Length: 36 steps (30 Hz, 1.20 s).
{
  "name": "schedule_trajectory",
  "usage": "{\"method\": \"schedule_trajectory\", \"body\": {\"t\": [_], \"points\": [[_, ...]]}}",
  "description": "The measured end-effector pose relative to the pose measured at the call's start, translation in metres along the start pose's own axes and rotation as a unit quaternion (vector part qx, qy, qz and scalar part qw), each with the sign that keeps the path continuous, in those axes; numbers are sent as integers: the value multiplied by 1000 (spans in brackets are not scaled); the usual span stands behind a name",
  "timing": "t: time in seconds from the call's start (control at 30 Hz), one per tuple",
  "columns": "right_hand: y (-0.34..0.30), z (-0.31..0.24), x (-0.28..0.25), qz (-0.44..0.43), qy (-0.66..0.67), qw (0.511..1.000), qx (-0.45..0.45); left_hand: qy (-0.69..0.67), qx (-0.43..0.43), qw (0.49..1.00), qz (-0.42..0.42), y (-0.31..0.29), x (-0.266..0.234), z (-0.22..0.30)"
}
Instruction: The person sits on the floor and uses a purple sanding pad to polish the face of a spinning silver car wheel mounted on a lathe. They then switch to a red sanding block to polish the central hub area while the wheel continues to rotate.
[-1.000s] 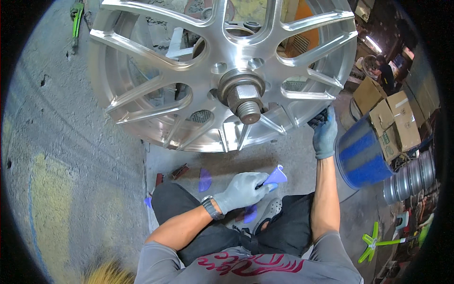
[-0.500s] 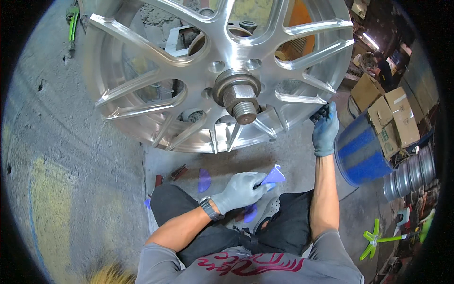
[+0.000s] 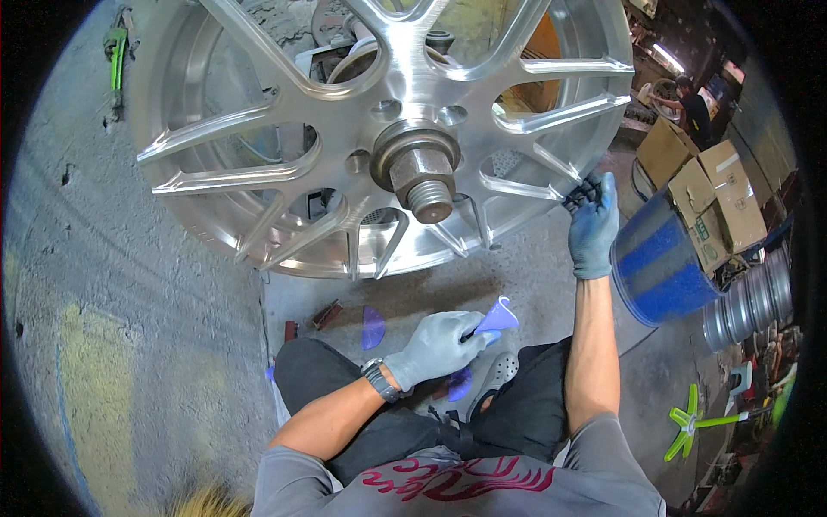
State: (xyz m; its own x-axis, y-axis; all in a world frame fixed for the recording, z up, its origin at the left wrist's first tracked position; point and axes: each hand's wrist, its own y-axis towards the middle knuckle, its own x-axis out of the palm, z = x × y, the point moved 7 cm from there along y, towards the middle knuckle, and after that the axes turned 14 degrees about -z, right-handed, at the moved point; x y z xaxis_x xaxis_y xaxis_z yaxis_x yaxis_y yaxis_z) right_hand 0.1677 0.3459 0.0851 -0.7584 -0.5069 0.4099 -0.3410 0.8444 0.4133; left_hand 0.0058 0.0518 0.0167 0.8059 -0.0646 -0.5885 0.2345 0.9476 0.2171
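A large silver alloy wheel (image 3: 405, 69) is fixed on a threaded shaft with a big hex nut (image 3: 424, 177) at its hub. Beneath it, my gloved left hand (image 3: 438, 347) is closed around a folded purple abrasive sheet (image 3: 497, 317). At the wheel's lower right edge is my gloved right hand (image 3: 593, 226), its blackened fingers curled against the rim and the fingertips partly hidden. Another purple piece (image 3: 373, 327) lies on the floor to the left of my left hand, and one more (image 3: 460, 384) shows between my legs.
Right of the wheel stands a blue drum (image 3: 659, 263) topped with cardboard boxes (image 3: 719, 194). Stacked wheel rims (image 3: 748, 312) and a green star-shaped stand (image 3: 687, 421) lie further along. A rough grey wall (image 3: 172, 345) borders the left, with a green wrench (image 3: 116, 69). Another person (image 3: 694, 112) works far right.
The wheel has turned a little clockwise; its right spokes are lower and its bottom ones further left. My right hand stays at the rim. My left hand still holds the sheet.
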Motion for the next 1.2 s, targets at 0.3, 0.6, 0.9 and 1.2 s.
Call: {"method": "schedule_trajectory", "body": {"t": [0.3, 0.6, 0.9, 1.2], "points": [[-3, 8, -3, -9, -45, 997, 59, 1, -24, 1000, -17, 3, -3, 3], [0, -14, 13, -31, -21, 999, -12, -11, -7, 1000, -10, 0, -7, 8], [0, 6, -3, -20, -16, 998, 62, -9, -12, 1000, -3, 6, -7, 9], [9, -11, -4, 15, -8, 1000, 4, -4, -11, 1000, 4, 14, -4, 16]]}}
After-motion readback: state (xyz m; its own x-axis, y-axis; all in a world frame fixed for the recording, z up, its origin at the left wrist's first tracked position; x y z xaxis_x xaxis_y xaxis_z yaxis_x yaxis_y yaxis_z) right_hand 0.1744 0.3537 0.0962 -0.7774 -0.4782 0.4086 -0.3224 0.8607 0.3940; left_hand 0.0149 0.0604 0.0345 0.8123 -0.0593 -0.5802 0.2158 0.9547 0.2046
